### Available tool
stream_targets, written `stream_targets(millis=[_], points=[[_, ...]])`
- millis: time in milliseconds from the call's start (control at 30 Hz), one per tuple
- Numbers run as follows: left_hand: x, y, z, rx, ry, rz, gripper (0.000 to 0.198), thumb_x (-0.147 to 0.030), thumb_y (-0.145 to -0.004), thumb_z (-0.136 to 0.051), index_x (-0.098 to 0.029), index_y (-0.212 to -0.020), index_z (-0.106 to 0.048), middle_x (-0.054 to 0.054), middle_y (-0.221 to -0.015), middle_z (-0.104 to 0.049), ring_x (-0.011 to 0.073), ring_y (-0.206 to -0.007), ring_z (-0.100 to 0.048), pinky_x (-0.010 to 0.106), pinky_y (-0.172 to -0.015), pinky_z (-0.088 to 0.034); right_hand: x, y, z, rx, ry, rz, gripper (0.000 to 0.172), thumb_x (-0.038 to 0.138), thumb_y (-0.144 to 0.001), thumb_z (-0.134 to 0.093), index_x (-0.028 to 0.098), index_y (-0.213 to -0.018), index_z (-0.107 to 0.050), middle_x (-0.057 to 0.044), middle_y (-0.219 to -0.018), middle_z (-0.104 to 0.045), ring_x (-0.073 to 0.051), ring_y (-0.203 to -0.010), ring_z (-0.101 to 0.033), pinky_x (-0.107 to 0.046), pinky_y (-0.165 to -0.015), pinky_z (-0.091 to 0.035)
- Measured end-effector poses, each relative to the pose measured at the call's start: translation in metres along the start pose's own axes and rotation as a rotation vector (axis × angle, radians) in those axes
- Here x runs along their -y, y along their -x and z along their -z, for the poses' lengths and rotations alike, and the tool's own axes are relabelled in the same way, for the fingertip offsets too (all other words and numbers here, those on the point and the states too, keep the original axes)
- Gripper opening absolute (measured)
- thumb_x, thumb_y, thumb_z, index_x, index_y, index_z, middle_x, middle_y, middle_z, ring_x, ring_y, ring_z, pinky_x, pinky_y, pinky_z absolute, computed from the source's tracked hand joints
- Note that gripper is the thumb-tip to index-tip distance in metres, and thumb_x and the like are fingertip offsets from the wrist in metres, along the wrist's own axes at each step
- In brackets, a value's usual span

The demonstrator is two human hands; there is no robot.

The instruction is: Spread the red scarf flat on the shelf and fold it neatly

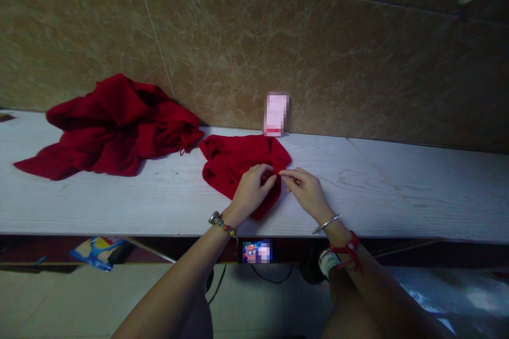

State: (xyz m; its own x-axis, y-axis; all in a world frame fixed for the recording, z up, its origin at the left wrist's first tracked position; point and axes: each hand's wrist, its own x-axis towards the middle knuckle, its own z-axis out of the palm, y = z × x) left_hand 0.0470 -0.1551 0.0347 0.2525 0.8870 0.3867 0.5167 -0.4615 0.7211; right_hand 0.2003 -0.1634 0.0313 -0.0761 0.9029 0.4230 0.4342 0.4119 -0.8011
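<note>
A small red cloth (230, 161) lies partly folded on the white wooden tabletop (397, 190), close to the wall. My left hand (251, 190) rests on the cloth's right edge with its fingers pinched on the fabric. My right hand (305, 190) pinches the same edge just to the right, fingertips nearly touching the left hand's. A beaded bracelet sits on my left wrist. A metal bangle and a red cord are on my right wrist.
A larger heap of red cloth (115, 127) lies crumpled at the left of the table. A small pink blurred card (275, 114) leans against the brown marbled wall. Below the table edge are a phone (256, 251) and a blue and yellow packet (99, 251).
</note>
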Motion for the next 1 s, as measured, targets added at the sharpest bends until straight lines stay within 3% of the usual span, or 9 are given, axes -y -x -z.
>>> stream_targets(millis=[400,667,1000], points=[[0.011,-0.001,-0.011,-0.044,0.397,0.190,0.012,-0.014,-0.076,-0.057,-0.016,-0.087,-0.060,0.001,-0.078,-0.068,0.0120,-0.074,-0.063,0.024,-0.072,-0.049,0.000,0.002,-0.004,0.056,0.153,0.066,0.026,0.016,-0.078,-0.051,0.024,-0.090,-0.073,0.000,-0.066,-0.054,-0.012,-0.058,-0.048,-0.025,-0.055,-0.039],[0.010,-0.004,-0.011,-0.093,0.433,0.228,0.013,-0.008,-0.070,-0.054,-0.016,-0.078,-0.060,-0.001,-0.072,-0.065,0.0090,-0.067,-0.060,0.021,-0.069,-0.048,0.005,0.001,-0.005,-0.015,0.241,0.091,0.023,0.014,-0.075,-0.052,0.022,-0.083,-0.072,-0.001,-0.064,-0.057,-0.013,-0.058,-0.048,-0.025,-0.057,-0.040],[0.009,-0.005,-0.005,-0.096,0.378,0.227,0.009,-0.011,-0.072,-0.053,-0.016,-0.076,-0.059,-0.001,-0.074,-0.065,0.0103,-0.069,-0.061,0.022,-0.070,-0.048,0.001,0.002,-0.006,-0.101,0.379,0.042,0.005,0.020,-0.070,-0.062,0.021,-0.064,-0.062,0.004,-0.053,-0.048,-0.013,-0.051,-0.044,-0.026,-0.054,-0.036]])
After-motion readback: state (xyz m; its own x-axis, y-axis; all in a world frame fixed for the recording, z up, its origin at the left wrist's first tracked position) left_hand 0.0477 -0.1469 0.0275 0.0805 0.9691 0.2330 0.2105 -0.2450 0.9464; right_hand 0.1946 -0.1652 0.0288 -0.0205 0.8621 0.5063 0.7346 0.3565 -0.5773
